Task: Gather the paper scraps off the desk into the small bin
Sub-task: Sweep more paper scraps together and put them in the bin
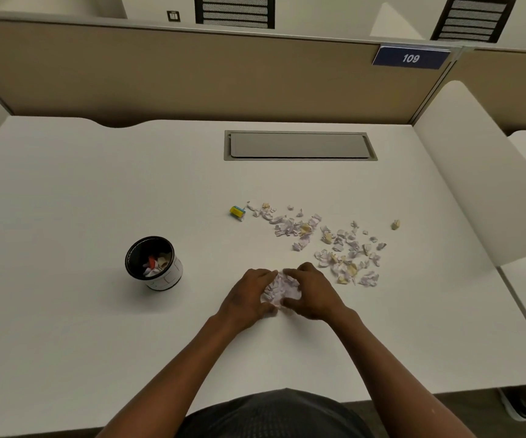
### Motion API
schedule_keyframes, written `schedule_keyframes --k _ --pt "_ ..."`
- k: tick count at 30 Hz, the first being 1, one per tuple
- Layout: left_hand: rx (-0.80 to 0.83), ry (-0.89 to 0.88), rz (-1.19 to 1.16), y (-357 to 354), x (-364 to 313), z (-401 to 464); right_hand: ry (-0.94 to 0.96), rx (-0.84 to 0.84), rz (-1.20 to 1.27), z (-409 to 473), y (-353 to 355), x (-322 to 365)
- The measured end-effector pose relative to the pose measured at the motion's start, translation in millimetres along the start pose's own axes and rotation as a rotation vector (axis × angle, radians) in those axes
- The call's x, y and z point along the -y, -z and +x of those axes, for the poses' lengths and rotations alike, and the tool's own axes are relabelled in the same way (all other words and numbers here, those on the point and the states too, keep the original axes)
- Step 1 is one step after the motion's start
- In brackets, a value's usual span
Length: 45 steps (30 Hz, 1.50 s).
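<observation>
1. Furthest left sat your small bin point(154, 263), a black-rimmed white cup standing upright on the white desk point(65, 200), with a few pale scraps and one red bit already inside it.
2. Right of the bin and a little nearer you, your left hand point(247, 298) was curled against the left side of a gathered heap of scraps point(280, 287), fingers wrapped onto the paper and clasping it.
3. Your right hand point(312, 292) was right there too, cupped round the heap's other side, fingertips and thumb bent in on the paper, so the heap was squeezed between both hands, down on the desk.
4. Farther from you than the bin, and to its right, lay a small yellow and blue object point(237, 211), at the left end of the scatter.
5. Right of the bin, beyond your hands, the loose paper scraps point(328, 243) were strewn in a band, lilac and cream pieces, none touching the bin.
6. Farthest right from the bin, one cream scrap point(395, 224) lay by itself, apart from the rest.
7. Behind it all, away from the bin, a grey cable hatch point(299, 146) was set flush in the desk.
</observation>
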<state>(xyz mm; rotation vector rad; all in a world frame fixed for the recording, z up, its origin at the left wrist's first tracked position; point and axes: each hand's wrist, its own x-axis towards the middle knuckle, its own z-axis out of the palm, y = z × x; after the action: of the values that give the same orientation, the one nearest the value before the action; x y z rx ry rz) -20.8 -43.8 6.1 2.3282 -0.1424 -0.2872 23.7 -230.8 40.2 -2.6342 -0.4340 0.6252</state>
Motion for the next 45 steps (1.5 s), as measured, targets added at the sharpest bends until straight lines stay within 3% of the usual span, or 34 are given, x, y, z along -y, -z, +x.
schedule_keyframes --k 8,13,18,21,25,35,45 --pt "-0.124 -0.005 -0.084 -10.4 -12.4 -3.4 0.057 -0.165 0.147 -4.9 -13.8 9.2" --pt "-0.199 0.021 -0.181 -7.6 -13.3 -2.9 -0.002 -0.208 0.311 -3.6 -17.0 9.7" --pt "-0.281 0.073 -0.311 3.5 -9.3 -7.8 -0.145 -0.104 0.738 -1.0 -16.5 7.5" --pt "-0.306 0.101 -0.353 14.6 -8.9 -10.1 -0.097 -0.035 1.002 0.7 -9.9 12.3" --pt "-0.380 0.118 -0.403 34.5 -13.5 -15.5 -0.011 0.037 1.166 4.6 1.6 28.6" --pt "-0.625 0.096 -0.440 101.8 -13.3 -54.6 0.118 0.180 1.246 27.3 26.3 105.3" --pt "-0.844 0.225 -0.304 148.1 23.5 -97.9 0.263 0.276 1.046 54.7 12.5 194.4"
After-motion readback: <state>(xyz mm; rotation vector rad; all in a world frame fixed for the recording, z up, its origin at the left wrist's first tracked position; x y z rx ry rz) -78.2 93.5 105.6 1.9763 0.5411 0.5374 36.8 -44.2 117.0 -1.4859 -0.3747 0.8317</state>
